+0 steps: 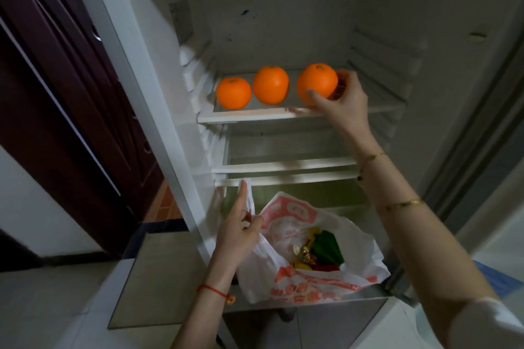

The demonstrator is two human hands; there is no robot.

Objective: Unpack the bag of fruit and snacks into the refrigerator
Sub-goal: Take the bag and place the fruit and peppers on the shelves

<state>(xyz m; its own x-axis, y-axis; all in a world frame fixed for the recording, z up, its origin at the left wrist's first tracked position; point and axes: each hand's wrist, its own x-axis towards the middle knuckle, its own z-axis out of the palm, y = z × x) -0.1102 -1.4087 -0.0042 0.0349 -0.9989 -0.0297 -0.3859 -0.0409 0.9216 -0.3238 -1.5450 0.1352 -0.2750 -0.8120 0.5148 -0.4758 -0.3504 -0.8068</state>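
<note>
The refrigerator stands open in front of me. Three oranges sit in a row on its top shelf [255, 115]: one at the left [233, 92], one in the middle [270, 85], one at the right [316, 81]. My right hand [341, 99] is wrapped around the right orange, thumb in front and fingers behind. Lower down, a white plastic bag [306, 278] with orange print rests at the fridge's bottom edge, open at the top. Inside it lie a green packet [327, 246] and gold-wrapped snacks [304, 252]. My left hand [241, 232] pinches the bag's handle.
Two bare glass shelves [283, 164] lie below the top one. A dark wooden door [56, 93] is to the left, with tiled floor [42, 306] beneath. The fridge door's edge [482, 122] runs down the right side.
</note>
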